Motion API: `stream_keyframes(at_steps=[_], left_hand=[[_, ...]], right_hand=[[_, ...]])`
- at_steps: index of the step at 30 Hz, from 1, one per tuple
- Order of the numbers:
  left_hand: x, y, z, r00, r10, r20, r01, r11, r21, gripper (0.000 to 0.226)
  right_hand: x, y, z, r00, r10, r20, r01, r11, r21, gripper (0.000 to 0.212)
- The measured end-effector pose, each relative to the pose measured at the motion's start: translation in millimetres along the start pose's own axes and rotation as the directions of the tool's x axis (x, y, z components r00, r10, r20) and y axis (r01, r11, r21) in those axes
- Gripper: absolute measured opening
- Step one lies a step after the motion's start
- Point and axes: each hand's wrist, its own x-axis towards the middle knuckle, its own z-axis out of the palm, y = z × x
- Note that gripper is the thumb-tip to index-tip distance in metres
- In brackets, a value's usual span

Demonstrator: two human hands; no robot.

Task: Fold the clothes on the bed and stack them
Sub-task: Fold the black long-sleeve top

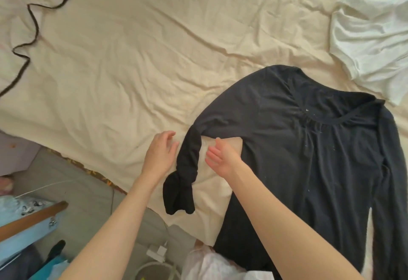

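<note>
Left hand (160,152): released, fingers loosely spread, grasping nothing; just beside the bunched sleeve (185,170) of the black top (309,147), on the sleeve's outer side; contact with the cloth not determinable. Right hand (220,158): released, fingers straight and together, palm turned toward the sleeve; positioned between that sleeve and the body of the black top, over the bare patch of sheet there; holding nothing.

Black top: long-sleeved, spread flat on the bed sheet (136,63), neckline pointing away from the person, hem at the near edge of the bed. Near sleeve: bent back at the elbow, twisted and crumpled, cuff lying toward the bed's near edge. Far sleeve: straight along the opposite side of the top's body.

White garment (371,43): crumpled, unfolded, beyond the black top's neckline, near it.

Cream cloth with dark wavy trim (19,43): well apart from the black top, at the opposite side of the bed.

Below the bed edge beside the black top's sleeve: white charger (157,253) with cable, blue item with wooden strip (33,222), pale plastic bag (209,264).
</note>
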Motion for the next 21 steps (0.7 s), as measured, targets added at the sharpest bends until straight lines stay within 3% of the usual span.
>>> stream_keyframes(at_steps=[2, 5, 9, 12, 16, 21], left_hand=[[9, 4, 15, 0.988, -0.11, 0.105, 0.12, 0.988, -0.1, 0.037], [9, 6, 32, 0.977, -0.165, 0.138, 0.188, 0.967, -0.173, 0.027], [12, 5, 25, 0.97, -0.199, 0.141, 0.233, 0.924, -0.304, 0.024], [15, -4, 3, 0.974, -0.191, 0.123, 0.225, 0.894, -0.388, 0.022], [19, -9, -22, 0.978, -0.149, 0.149, 0.2, 0.877, -0.437, 0.015], [30, 16, -21, 0.965, -0.074, 0.252, 0.167, 0.914, -0.37, 0.024]], right_hand=[[5, -2, 2, 0.999, -0.023, 0.026, 0.019, 0.991, 0.132, 0.039], [9, -11, 10, 0.999, -0.031, 0.01, 0.026, 0.946, 0.322, 0.045], [8, -22, 10, 0.975, -0.183, -0.128, 0.209, 0.949, 0.236, 0.031], [1, -27, -1, 0.947, -0.262, -0.188, 0.306, 0.914, 0.266, 0.022], [-10, -30, -11, 0.948, -0.249, -0.199, 0.3, 0.907, 0.294, 0.037], [-19, -34, -6, 0.948, -0.279, -0.156, 0.312, 0.912, 0.266, 0.034]])
